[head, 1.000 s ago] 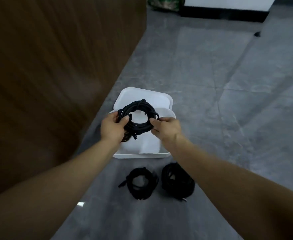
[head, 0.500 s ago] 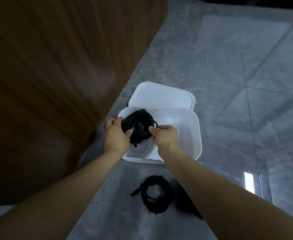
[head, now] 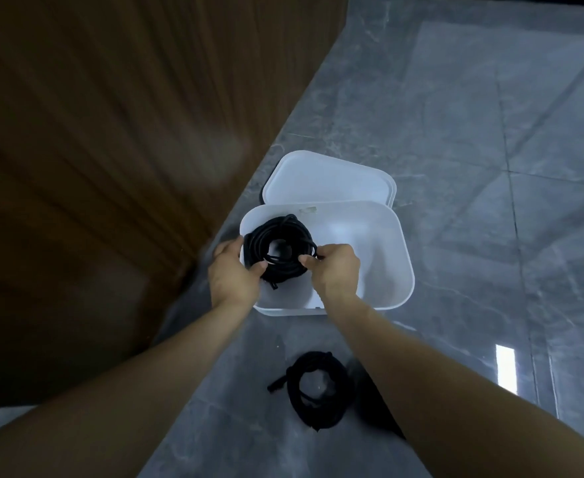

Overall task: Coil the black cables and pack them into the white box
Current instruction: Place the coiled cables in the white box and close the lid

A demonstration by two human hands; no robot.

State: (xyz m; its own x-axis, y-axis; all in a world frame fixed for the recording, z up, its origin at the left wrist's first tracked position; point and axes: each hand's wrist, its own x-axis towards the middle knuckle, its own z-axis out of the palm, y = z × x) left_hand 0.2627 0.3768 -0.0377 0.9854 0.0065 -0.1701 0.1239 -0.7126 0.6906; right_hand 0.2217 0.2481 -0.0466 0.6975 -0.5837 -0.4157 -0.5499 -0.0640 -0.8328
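Observation:
A coiled black cable point(head: 285, 236) sits low inside the left half of the open white box point(head: 394, 270) on the grey floor. My left hand point(head: 233, 274) grips the coil's left side and my right hand point(head: 335, 270) pinches its right side. One end plug sticks out under the coil near my left thumb. Another coiled black cable point(head: 318, 388) lies on the floor in front of the box, between my forearms. A further dark coil beside it is mostly hidden behind my right forearm.
The box's white lid point(head: 328, 181) lies flat just behind the box. A tall brown wooden panel point(head: 111, 167) rises close on the left, almost touching the box's left corner. Grey tiled floor point(head: 490, 167) stretches to the right and beyond.
Both hands have lowered the coil from above the box down into its left half. The camera has tilted further down, so the box appears closer.

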